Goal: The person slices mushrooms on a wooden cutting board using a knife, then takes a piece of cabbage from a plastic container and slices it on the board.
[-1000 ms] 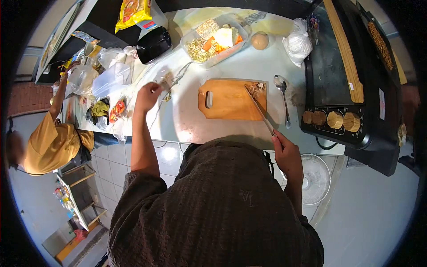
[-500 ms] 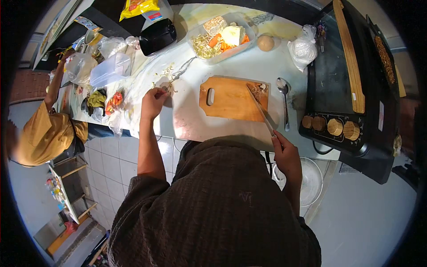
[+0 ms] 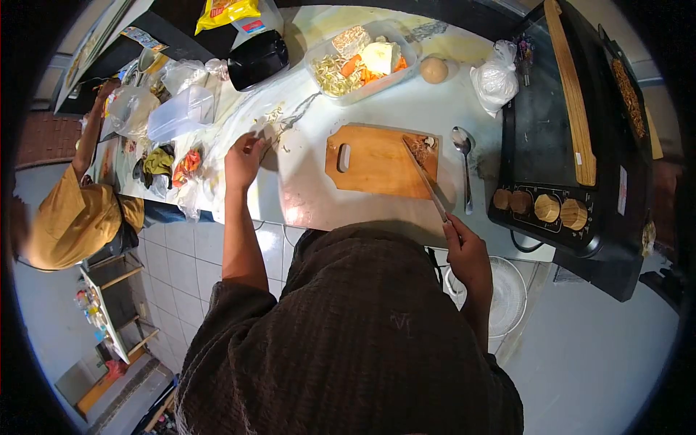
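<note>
My right hand (image 3: 470, 254) is wrapped round the handle of a knife (image 3: 428, 181), whose blade tip rests on the wooden cutting board (image 3: 370, 163). Chopped brown bits (image 3: 420, 147) and a small pale piece lie at the board's upper right corner. My left hand (image 3: 243, 159) is over the counter left of the board, its fingers curled together; whatever they hold, if anything, is too small to make out. Bean sprout scraps (image 3: 274, 116) lie just beyond it. A clear container (image 3: 330, 90) behind the board holds sprouts, carrot, a white block and a noodle-like block.
A brown egg (image 3: 433, 70), a bag of white powder (image 3: 496, 78) and a spoon (image 3: 463, 163) surround the board. At right is a black oven (image 3: 540, 130). Plastic bags, an empty clear box (image 3: 181, 114) and a black container (image 3: 257, 61) stand left. Another person (image 3: 72, 221) is at far left.
The view has shifted slightly. My left hand came down toward the counter by the sprout scraps, then drew back a little to the left. The knife has stayed on the board.
</note>
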A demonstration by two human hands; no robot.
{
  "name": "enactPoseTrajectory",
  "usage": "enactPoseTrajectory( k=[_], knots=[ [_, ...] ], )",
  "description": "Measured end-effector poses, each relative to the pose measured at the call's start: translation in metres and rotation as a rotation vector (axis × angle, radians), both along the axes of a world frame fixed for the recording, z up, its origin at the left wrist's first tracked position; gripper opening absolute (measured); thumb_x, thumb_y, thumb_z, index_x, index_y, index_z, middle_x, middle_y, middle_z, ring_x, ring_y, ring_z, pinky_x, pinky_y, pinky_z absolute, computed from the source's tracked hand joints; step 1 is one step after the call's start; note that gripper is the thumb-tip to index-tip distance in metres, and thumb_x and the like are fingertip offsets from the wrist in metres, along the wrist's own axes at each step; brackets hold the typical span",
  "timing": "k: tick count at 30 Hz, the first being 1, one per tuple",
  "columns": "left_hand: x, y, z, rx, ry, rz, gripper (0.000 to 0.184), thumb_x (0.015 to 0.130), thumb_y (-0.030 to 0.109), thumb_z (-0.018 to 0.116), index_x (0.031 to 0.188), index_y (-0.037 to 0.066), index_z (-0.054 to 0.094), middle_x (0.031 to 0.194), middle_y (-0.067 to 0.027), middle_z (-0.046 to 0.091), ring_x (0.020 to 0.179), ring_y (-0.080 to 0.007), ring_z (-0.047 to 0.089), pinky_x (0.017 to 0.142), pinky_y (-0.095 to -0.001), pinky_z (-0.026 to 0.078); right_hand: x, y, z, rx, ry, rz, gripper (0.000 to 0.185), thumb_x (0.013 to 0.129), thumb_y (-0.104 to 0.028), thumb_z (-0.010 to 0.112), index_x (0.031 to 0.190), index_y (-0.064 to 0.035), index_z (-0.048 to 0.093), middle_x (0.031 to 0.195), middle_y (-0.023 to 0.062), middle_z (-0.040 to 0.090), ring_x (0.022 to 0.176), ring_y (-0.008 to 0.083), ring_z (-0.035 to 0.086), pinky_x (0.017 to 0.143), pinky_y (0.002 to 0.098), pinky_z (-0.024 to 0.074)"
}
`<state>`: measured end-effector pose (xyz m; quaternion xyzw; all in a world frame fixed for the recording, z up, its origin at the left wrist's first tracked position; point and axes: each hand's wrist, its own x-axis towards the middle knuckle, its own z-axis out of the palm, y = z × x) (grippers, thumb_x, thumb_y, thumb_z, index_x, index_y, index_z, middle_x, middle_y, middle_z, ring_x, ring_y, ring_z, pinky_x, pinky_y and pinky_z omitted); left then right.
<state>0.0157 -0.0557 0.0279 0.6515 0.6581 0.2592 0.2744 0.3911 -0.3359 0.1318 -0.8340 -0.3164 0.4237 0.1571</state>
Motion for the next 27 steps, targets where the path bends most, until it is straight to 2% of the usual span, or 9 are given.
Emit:
enactPoseTrajectory(
  k=[2,4,5,11,13,15,18,23,27],
  knots=[
    [0.002,-0.002,0.0,0.053,0.015,0.008,0.022,0.089,0.02,0.073,0.103,0.003,0.076,0.098,-0.0171,0.072,0.084,-0.0261,0.069,0.078,-0.035,0.054,0.0,-0.001,-0.001,-0.01,0.005,-0.01,0.042,0.103,-0.038,0.054,0.136,-0.0132,0.063,0.103,0.0258,0.071,0.1,0.038,0.071,0.086,0.0411,0.0533],
    [-0.003,-0.002,-0.009,0.247,0.127,-0.204,0.02,0.085,0.018,0.075,0.098,0.003,0.075,0.102,-0.0188,0.069,0.092,-0.0331,0.067,0.083,-0.0411,0.054,0.0,-0.002,-0.004,0.014,-0.016,0.006,0.042,0.103,-0.037,0.054,0.136,-0.0127,0.063,0.105,0.0262,0.071,0.102,0.0388,0.07,0.088,0.042,0.0532],
    [-0.005,-0.002,-0.015,0.236,0.142,-0.235,0.019,0.083,0.018,0.076,0.095,0.004,0.075,0.099,-0.0194,0.069,0.095,-0.0368,0.064,0.087,-0.0448,0.051,0.0,-0.002,-0.004,0.014,-0.016,0.006,0.042,0.103,-0.037,0.054,0.136,-0.0127,0.063,0.105,0.0262,0.071,0.102,0.0388,0.07,0.088,0.042,0.0532],
    [0.002,-0.007,-0.029,0.226,0.263,-0.213,0.016,0.084,0.016,0.075,0.096,0.005,0.075,0.098,-0.0191,0.067,0.096,-0.0378,0.061,0.088,-0.0458,0.049,0.0,-0.004,-0.004,0.013,-0.004,0.008,0.043,0.103,-0.037,0.053,0.137,-0.0119,0.062,0.11,0.0256,0.07,0.107,0.0396,0.069,0.089,0.0431,0.0531],
    [0.002,-0.006,-0.031,0.247,0.299,-0.206,0.016,0.085,0.014,0.074,0.096,0.004,0.075,0.098,-0.0191,0.067,0.095,-0.0378,0.061,0.087,-0.0459,0.049,0.002,-0.01,-0.018,0.154,-0.06,0.041,0.044,0.102,-0.038,0.057,0.138,-0.0128,0.063,0.068,0.0084,0.062,0.057,0.012,0.057,0.058,0.0311,0.0479],
    [0.004,-0.004,-0.031,0.29,0.215,-0.222,0.016,0.087,0.014,0.072,0.096,0.001,0.074,0.097,-0.0194,0.067,0.093,-0.037,0.062,0.086,-0.0449,0.05,0.003,-0.011,-0.02,0.147,-0.061,0.042,0.044,0.102,-0.037,0.057,0.138,-0.0125,0.063,0.069,0.009,0.063,0.057,0.0124,0.058,0.059,0.0311,0.0478],
    [0.028,0.009,-0.001,0.233,0.037,-0.242,0.018,0.089,0.015,0.071,0.096,-0.002,0.073,0.096,-0.0202,0.067,0.092,-0.0357,0.062,0.084,-0.0427,0.051,0.003,-0.011,-0.018,0.14,-0.067,0.043,0.044,0.102,-0.037,0.057,0.138,-0.0119,0.063,0.07,0.0097,0.064,0.057,0.0127,0.058,0.059,0.031,0.0477],
    [0.098,0.065,0.056,0.388,-0.158,-0.346,0.022,0.091,0.02,0.074,0.096,-0.002,0.072,0.098,-0.0177,0.066,0.089,-0.0298,0.063,0.079,-0.0361,0.051,0.003,-0.007,-0.015,0.141,-0.051,0.047,0.044,0.102,-0.037,0.057,0.138,-0.0106,0.062,0.07,0.0093,0.064,0.058,0.0123,0.058,0.06,0.031,0.0477],
    [0.118,0.076,0.091,0.424,-0.062,-0.41,0.022,0.089,0.02,0.073,0.098,0.0,0.071,0.101,-0.0178,0.068,0.088,-0.0314,0.067,0.079,-0.0383,0.054,0.004,-0.01,-0.017,0.153,-0.051,0.061,0.044,0.102,-0.036,0.057,0.137,-0.0097,0.063,0.07,0.01,0.065,0.06,0.0119,0.059,0.061,0.0308,0.0479]
  ],
)
